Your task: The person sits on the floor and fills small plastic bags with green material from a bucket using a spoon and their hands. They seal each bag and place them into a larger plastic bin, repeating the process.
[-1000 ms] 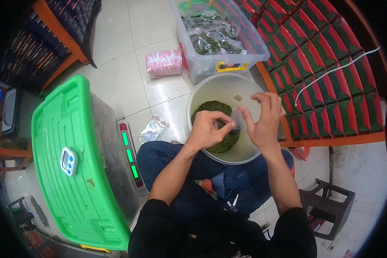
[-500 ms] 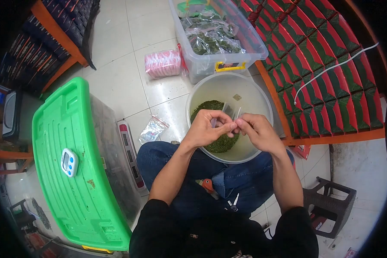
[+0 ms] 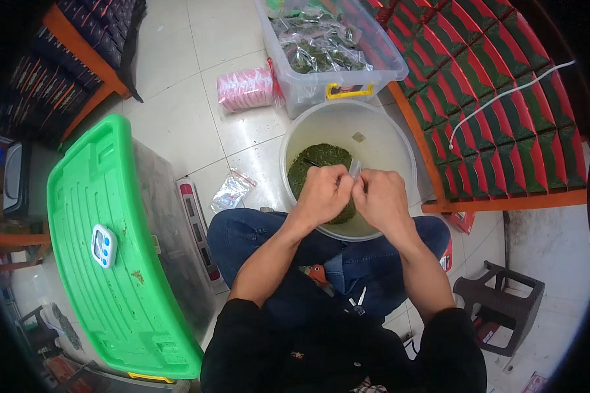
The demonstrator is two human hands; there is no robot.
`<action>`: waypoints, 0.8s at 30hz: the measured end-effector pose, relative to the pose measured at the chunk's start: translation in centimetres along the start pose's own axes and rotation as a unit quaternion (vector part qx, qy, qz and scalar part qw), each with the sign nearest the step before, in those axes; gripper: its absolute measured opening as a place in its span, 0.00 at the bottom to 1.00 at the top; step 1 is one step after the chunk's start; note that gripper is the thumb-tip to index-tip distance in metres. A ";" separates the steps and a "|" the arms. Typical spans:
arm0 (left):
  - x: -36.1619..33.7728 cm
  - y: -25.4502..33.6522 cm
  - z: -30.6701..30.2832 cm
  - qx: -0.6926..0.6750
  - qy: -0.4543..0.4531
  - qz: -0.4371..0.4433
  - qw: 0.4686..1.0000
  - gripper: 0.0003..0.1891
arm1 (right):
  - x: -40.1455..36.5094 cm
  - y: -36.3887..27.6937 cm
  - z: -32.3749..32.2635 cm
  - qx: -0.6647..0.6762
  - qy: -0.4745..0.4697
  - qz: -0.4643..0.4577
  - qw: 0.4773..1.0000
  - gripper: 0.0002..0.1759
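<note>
- The rack of red-and-green packets (image 3: 491, 111) took up the right of my feed, its packets standing in close rows.
- The green-lidded storage bin (image 3: 115, 295) stood to the left, lid on.
- The clear storage bin (image 3: 301, 96) with the yellow latch sat just beyond the tub; bagged green leaf (image 3: 318, 49) was heaped inside.
- The round tub (image 3: 383, 131) rested directly in front of the seated person's legs, under both hands.
- The weighing scale (image 3: 197, 226) lay beside the green-lidded bin. Its display, lit green a second earlier, looked dark to me.
- Shredded green leaf (image 3: 328, 154) lay toward the tub's left side; the hands hid its near part.
- Left hand (image 3: 322, 196): fingers curled closed, pinching the plastic from its side, tips tucked out of my sight.
- Right hand (image 3: 381, 198): spread and free a second earlier, now curled closed on the plastic, right up against the left. I read that as the work going from one-handed holding to both hands handling the bag together.
- The clear plastic bag (image 3: 355, 168) was above the tub, a small strip of it rising between the hands. More had shown half a second before; knuckles now covered most. I couldn't tell whether it held leaf, or whether its mouth was open.
</note>
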State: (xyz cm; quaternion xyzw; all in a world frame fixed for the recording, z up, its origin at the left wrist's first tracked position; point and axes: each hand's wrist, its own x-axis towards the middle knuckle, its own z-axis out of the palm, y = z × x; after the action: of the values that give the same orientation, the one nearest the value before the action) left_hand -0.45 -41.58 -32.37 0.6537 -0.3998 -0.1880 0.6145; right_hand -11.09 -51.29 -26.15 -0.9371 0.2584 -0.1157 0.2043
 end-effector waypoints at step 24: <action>0.0 0.0 -0.8 0.014 -0.111 0.006 0.994 0.10 | -0.1 0.9 -0.4 0.086 -0.065 -0.026 0.994 0.11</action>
State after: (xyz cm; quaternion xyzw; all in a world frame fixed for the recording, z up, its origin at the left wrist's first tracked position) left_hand 0.20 -41.07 -32.23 0.6348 -0.4721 -0.2495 0.5584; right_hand -11.71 -52.09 -26.22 -0.9280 0.2094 -0.0821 0.2972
